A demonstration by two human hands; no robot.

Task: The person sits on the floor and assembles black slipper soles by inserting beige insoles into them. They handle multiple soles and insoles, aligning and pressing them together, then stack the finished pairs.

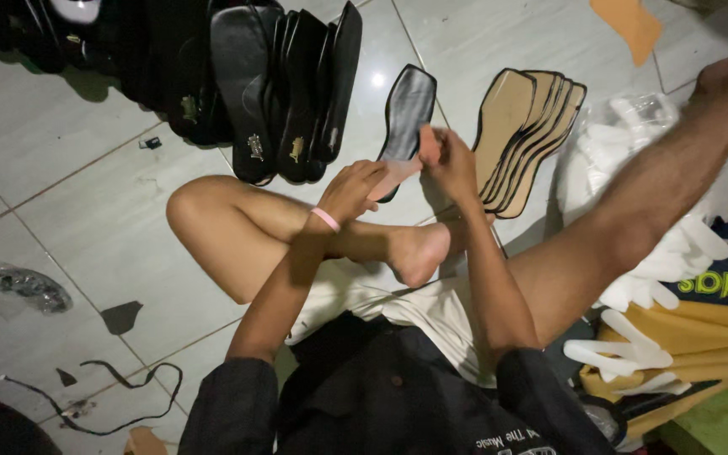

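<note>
I count one black sole (pixel 406 114) in my two hands, my left hand (pixel 354 190) and my right hand (pixel 451 164). One pink band (pixel 325 218) sits on my left wrist. Beside them lies one stack of tan soles (pixel 526 139); I make out four or five, the edges overlap too closely to be sure. Black soles (pixel 284 93) stand in a row on the tiled floor (pixel 69 135), at least five, more hidden in the dark. One tan scrap (pixel 629 25) lies apart. White strips (pixel 634 291) lie piled, too many to count.
</note>
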